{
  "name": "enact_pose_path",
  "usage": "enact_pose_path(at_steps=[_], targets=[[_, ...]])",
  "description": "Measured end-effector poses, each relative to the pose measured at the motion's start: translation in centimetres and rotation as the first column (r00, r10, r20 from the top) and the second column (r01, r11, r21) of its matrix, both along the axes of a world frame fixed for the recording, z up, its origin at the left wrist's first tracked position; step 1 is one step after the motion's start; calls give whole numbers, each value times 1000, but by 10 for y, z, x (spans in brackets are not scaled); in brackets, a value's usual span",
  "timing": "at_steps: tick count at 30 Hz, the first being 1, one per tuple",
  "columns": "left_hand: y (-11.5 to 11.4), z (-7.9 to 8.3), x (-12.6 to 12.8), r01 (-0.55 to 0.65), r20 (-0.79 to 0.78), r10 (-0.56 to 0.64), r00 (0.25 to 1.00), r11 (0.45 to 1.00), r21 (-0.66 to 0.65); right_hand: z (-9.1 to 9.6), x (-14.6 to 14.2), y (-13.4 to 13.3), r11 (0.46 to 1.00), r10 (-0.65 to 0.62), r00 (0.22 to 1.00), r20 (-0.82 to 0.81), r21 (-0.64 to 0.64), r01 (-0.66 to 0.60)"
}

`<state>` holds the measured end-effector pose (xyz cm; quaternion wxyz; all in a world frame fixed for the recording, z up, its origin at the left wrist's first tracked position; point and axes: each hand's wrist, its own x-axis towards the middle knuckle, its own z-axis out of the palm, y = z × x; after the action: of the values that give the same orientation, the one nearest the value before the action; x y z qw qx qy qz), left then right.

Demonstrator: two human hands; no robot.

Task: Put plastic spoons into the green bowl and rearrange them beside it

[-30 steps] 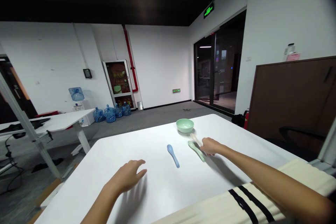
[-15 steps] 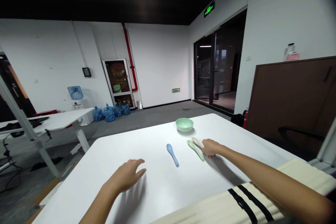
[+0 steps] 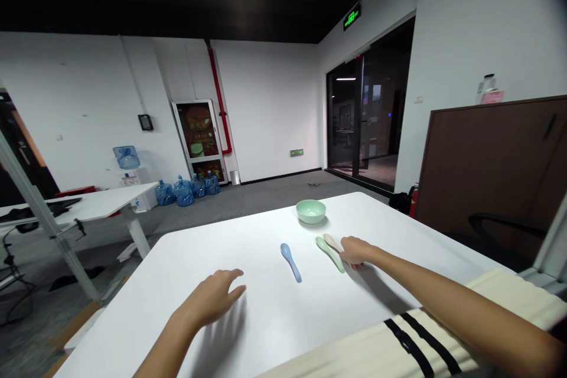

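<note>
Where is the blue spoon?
In the head view, the blue plastic spoon lies on the white table, just left of the pale green plastic spoon.

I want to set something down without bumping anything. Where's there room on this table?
Free: the tabletop left of the blue spoon, beyond the left hand, and the stretch right of the bowl. Crowded: by the right hand, where the green spoon and beige spoon lie close together below the bowl.
</note>
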<state>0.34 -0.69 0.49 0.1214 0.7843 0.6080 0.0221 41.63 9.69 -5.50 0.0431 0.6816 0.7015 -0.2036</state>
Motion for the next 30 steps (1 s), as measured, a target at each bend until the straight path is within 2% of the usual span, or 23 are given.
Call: enact_pose_path(at_steps=[19,30], targets=[[3,-6,-5,-6,9,6,1000,1000,2,-1,0,1,1000,-12,1000,2,7,12],[3,-6,-5,-3,17,3,1000,1000,27,8,-10,6,989,-20,995,-96,145,34]])
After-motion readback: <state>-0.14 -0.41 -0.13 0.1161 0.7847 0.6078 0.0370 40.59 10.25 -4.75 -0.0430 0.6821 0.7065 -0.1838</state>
